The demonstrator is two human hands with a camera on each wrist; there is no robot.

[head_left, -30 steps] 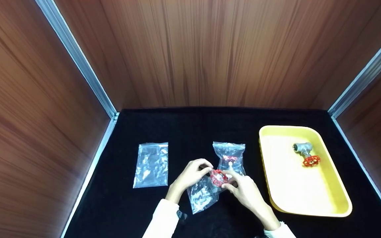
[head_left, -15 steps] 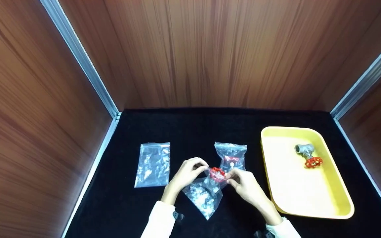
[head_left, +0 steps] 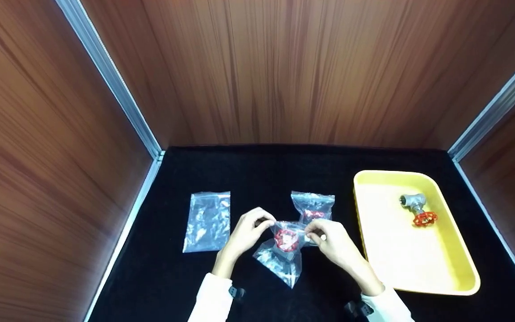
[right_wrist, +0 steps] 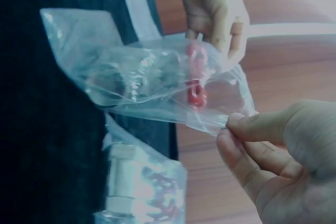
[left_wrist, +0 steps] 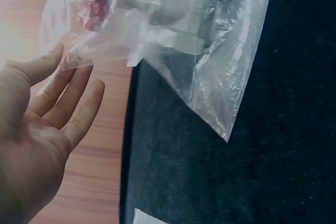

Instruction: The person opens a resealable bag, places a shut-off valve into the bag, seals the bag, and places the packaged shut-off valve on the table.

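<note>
A clear zip bag (head_left: 280,264) holds a valve with a red handwheel (head_left: 286,240), its metal body lower in the bag. My left hand (head_left: 248,230) pinches the upper left corner of this bag between thumb and fingertips. At the opposite top corner, my right hand (head_left: 332,241) pinches the plastic with thumb and forefinger. The right wrist view shows the red wheel (right_wrist: 197,77) close to the bag's mouth, between the hands. In the left wrist view the bag's lower corner (left_wrist: 226,124) hangs over the black cloth.
Just behind the right hand lies a second zip bag (head_left: 313,201) with another red-wheeled valve inside. A flat zip bag (head_left: 207,221) lies at the left. The yellow tray (head_left: 456,250) on the right holds an unbagged valve (head_left: 414,203). Wood-grain panels (head_left: 257,76) enclose the black cloth (head_left: 257,170).
The red handwheel, partly bare half a second ago, is now behind the plastic. Both hands have shifted slightly, drawing the bag's top edge up and apart over it.
</note>
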